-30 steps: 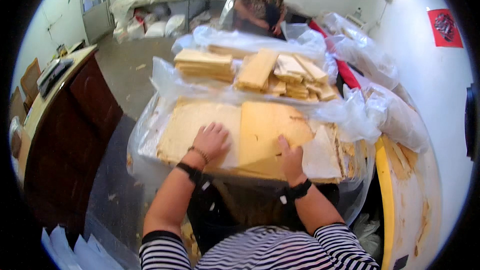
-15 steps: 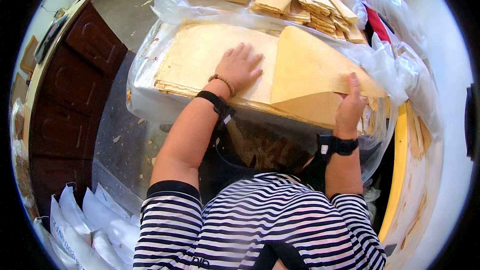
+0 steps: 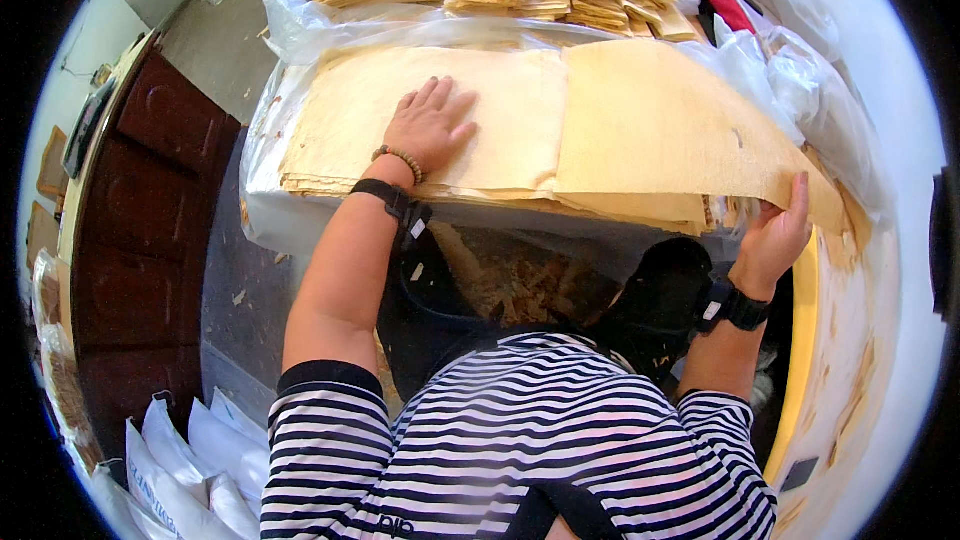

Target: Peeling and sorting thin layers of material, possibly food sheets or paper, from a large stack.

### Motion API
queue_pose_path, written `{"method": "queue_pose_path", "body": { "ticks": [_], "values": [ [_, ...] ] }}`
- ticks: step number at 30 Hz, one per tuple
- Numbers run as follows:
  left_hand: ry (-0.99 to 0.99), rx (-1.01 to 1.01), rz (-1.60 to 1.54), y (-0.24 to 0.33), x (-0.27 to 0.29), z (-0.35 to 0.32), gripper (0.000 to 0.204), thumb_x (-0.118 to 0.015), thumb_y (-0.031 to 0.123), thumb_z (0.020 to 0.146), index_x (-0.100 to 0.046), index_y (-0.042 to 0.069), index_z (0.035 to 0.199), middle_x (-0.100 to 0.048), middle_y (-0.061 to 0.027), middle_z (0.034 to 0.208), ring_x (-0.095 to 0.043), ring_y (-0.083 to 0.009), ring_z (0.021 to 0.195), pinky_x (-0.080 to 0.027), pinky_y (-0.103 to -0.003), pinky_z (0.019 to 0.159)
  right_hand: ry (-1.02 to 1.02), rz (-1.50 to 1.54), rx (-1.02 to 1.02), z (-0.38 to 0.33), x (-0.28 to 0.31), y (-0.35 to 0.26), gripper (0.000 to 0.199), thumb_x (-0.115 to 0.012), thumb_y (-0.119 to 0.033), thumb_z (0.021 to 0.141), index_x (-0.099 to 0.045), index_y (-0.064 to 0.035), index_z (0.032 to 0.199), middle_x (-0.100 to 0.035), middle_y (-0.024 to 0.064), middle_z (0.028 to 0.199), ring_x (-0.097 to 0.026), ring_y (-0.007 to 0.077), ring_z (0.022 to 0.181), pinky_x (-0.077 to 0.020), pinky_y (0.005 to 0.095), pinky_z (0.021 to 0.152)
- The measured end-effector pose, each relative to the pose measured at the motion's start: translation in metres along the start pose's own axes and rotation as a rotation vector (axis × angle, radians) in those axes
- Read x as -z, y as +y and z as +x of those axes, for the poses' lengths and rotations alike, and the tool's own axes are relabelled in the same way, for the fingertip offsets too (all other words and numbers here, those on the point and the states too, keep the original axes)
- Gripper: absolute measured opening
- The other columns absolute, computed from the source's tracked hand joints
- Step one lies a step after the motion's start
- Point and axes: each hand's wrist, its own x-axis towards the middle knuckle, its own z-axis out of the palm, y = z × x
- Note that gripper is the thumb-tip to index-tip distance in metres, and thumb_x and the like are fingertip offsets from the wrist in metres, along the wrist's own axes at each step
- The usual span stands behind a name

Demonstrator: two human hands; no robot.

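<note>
Clear plastic wrap (image 3: 300, 30) covers the table. Left hand (image 3: 428, 123) lies flat, fingers spread, on stacked thin yellow sheets (image 3: 350, 120). Right hand (image 3: 772, 238) pinches one lifted yellow sheet (image 3: 660, 125).

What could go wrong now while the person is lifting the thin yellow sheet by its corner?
The right hand pinches only the corner of the lifted sheet, so the sheet might tear or crease there. The left hand presses flat on the stack, whose edges overhang the plastic wrap; loose sheets could slide off.
</note>
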Motion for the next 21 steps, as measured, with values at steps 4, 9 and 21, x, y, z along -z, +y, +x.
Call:
{"method": "queue_pose_path", "body": {
  "ticks": [4, 9, 21],
  "values": [
    [0.013, -0.01, 0.059, 0.003, 0.0, -0.001, 0.053, -0.039, 0.048, 0.099, -0.039, 0.027, 0.148, -0.029, -0.0117, 0.158, -0.022, -0.0279, 0.147, -0.019, -0.043, 0.119, -0.033, -0.018, -0.104, 0.019, 0.014, -0.001, 0.035, -0.062, -0.024, 0.095, -0.064, 0.0072, 0.11, -0.067, 0.0116, 0.104, -0.067, 0.0164, 0.088, -0.0549, 0.029, 0.071],
    [0.015, -0.08, 0.03, 0.027, 0.007, 0.009, 0.045, -0.049, 0.039, 0.097, -0.05, 0.02, 0.138, -0.037, -0.0137, 0.153, -0.03, -0.0301, 0.144, -0.026, -0.045, 0.116, -0.21, -0.174, -0.044, 0.047, -0.002, 0.007, 0.039, -0.067, -0.03, 0.091, -0.066, 0.007, 0.104, -0.068, 0.0117, 0.1, -0.068, 0.0181, 0.082, -0.0556, 0.0284, 0.065],
    [0.159, -0.29, -0.488, 0.119, -0.011, 0.012, 0.046, -0.066, 0.025, 0.089, -0.056, 0.003, 0.128, -0.054, -0.0159, 0.136, -0.049, -0.032, 0.127, -0.038, -0.041, 0.11, -0.19, -0.147, -0.283, 0.143, -0.043, 0.043, 0.03, -0.066, -0.028, 0.092, -0.062, 0.0009, 0.099, -0.066, 0.0086, 0.082, -0.066, 0.0172, 0.07, -0.0575, 0.0269, 0.063]
  ]
}}
